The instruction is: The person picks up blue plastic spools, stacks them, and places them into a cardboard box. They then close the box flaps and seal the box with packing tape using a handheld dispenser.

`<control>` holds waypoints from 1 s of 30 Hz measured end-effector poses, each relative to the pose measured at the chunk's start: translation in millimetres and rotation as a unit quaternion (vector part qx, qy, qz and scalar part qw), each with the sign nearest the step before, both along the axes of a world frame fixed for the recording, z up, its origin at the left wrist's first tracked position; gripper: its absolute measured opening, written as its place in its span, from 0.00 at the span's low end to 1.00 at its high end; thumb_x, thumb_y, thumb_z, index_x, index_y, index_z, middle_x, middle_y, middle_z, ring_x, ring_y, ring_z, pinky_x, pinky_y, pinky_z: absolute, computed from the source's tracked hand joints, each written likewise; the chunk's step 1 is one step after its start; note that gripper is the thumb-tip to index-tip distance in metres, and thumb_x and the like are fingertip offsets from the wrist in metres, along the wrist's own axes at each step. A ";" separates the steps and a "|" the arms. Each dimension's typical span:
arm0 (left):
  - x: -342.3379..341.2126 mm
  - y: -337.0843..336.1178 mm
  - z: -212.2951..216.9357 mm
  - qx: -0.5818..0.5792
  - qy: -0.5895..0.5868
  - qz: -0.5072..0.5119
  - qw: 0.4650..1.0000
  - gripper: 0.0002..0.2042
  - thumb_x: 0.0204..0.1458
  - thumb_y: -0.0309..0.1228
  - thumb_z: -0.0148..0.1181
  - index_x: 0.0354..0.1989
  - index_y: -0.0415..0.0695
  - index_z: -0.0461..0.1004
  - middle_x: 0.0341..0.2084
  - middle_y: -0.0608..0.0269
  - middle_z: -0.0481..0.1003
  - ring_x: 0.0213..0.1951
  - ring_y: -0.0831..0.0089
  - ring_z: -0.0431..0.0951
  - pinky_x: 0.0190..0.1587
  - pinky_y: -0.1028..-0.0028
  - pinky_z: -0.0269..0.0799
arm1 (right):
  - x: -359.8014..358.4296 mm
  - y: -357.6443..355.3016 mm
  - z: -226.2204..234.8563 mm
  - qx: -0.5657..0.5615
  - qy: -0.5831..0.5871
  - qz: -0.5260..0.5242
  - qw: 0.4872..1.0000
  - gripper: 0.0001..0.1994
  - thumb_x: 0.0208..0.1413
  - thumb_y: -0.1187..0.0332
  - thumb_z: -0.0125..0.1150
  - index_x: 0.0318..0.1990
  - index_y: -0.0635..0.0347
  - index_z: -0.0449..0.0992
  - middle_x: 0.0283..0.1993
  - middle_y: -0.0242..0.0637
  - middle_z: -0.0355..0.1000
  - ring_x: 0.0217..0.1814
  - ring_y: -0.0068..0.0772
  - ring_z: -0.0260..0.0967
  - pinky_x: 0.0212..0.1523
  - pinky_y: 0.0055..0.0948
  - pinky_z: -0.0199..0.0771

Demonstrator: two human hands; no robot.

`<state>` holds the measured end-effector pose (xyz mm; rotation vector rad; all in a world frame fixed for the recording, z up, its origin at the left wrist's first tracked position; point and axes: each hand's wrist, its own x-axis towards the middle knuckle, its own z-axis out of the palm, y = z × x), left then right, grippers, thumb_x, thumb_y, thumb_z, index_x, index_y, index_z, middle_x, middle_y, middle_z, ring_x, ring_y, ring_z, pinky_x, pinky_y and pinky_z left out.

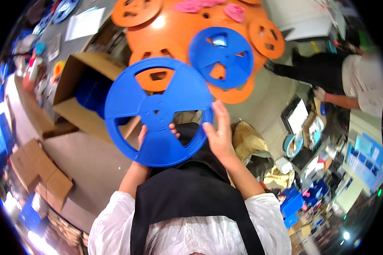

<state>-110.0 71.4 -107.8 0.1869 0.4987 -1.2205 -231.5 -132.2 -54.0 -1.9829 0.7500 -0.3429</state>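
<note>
I hold a large blue plastic reel flat in front of me with both hands. My left hand is under its lower edge, mostly hidden behind the disc, with a thumb showing at a cut-out. My right hand grips the reel's right rim, fingers pointing up. A smaller blue reel lies beyond it on a heap of orange reels.
An open cardboard box holding stacked blue reels stands at the left. Flat cardboard boxes lie lower left. Another person bends over cluttered bins and trays at the right. Pink pieces rest on the orange heap.
</note>
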 end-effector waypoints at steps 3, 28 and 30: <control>0.1 14.7 12.4 -0.021 0.015 0.018 1.000 0.36 0.53 0.57 0.48 0.62 0.40 0.56 0.47 0.50 0.67 0.50 0.54 0.70 0.59 0.57 0.64 | -1.2 23.7 0.5 0.215 -0.065 -0.061 0.973 0.26 0.63 0.64 0.47 0.65 0.65 0.53 0.67 0.46 0.52 0.70 0.40 0.49 0.66 0.36 0.51; 3.3 474.8 103.1 0.722 -0.425 0.095 0.538 0.28 0.48 0.38 0.62 0.60 0.51 0.62 0.46 0.51 0.68 0.49 0.59 0.67 0.52 0.64 0.63 | 161.3 489.3 61.8 0.578 -0.036 0.372 0.725 0.34 0.60 0.46 0.47 0.68 0.55 0.51 0.71 0.38 0.48 0.72 0.37 0.45 0.67 0.43 0.47; 9.9 490.7 111.1 0.821 -0.467 0.036 0.326 0.30 0.42 0.38 0.65 0.58 0.53 0.65 0.45 0.50 0.67 0.51 0.55 0.65 0.55 0.60 0.58 | 168.4 510.9 64.2 0.677 0.022 0.305 0.669 0.39 0.56 0.36 0.42 0.67 0.54 0.52 0.67 0.41 0.54 0.69 0.44 0.51 0.64 0.48 0.57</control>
